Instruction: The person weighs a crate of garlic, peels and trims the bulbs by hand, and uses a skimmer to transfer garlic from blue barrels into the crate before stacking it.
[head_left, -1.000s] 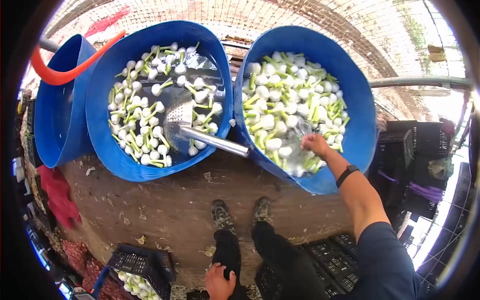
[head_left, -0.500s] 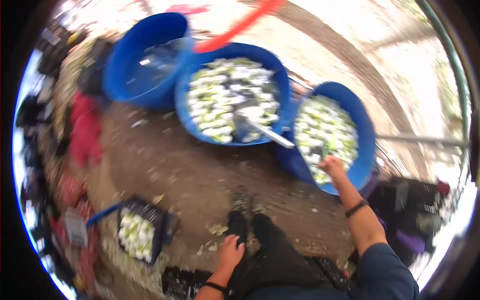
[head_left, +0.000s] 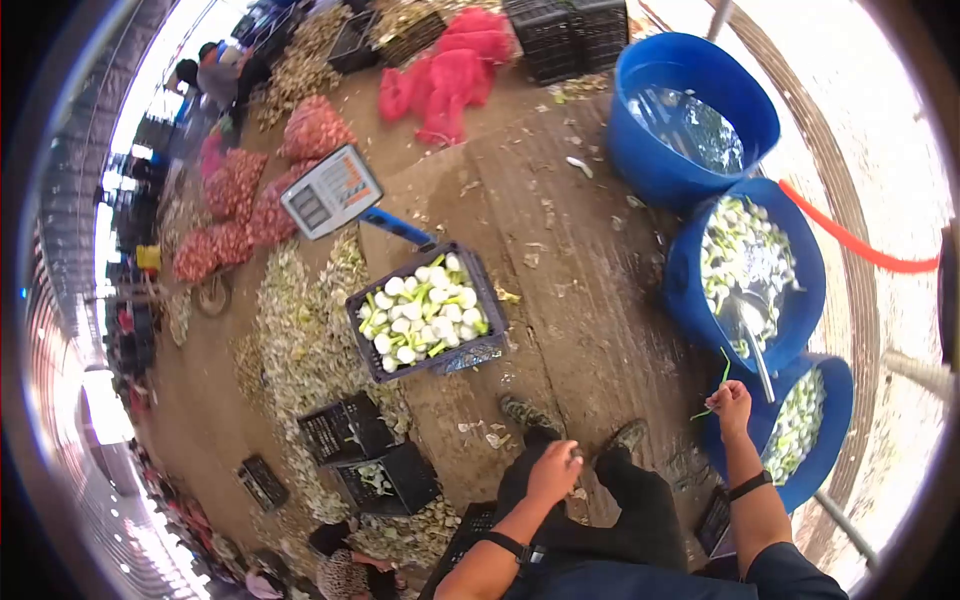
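My right hand (head_left: 733,405) pinches a thin green onion leaf (head_left: 725,370) beside the lowest blue tub (head_left: 838,420), which holds white onion bulbs with green stems. The middle blue tub (head_left: 690,270) holds similar onions in water, and a long-handled metal scoop (head_left: 755,345) leans in it. My left hand (head_left: 556,470) hangs over my legs with its fingers curled; a small dark thing shows at its fingertips, too small to name. Ahead of that hand, a dark crate (head_left: 490,300) full of trimmed onions rests on a scale whose display (head_left: 332,192) faces up.
A third blue tub (head_left: 640,150) holds water. A red hose (head_left: 850,240) lies by the tubs. Black crates (head_left: 345,435) stand among onion skins (head_left: 310,340). Red net sacks (head_left: 235,190) lie farther off. Other people (head_left: 222,75) sit at the edges.
My view has swung left, bringing the scale and crate to the middle. My right hand has lifted from the onions in the lowest tub, with a green leaf in its fingers.
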